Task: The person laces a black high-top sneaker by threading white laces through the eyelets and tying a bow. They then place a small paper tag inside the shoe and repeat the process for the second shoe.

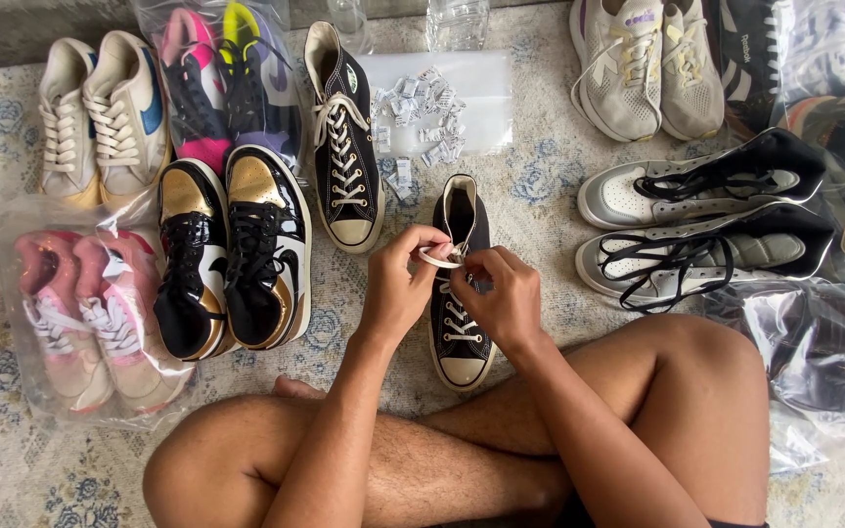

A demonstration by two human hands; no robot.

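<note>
Both hands pinch the white lace point(439, 257) of the black shoe point(462, 293) — left hand point(400, 284), right hand point(501, 293). Low rows are laced; the top is not yet tied.

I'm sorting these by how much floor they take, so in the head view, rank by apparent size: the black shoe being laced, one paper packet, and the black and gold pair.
1. Black and gold pair
2. Black shoe under both hands
3. Paper packet
</note>
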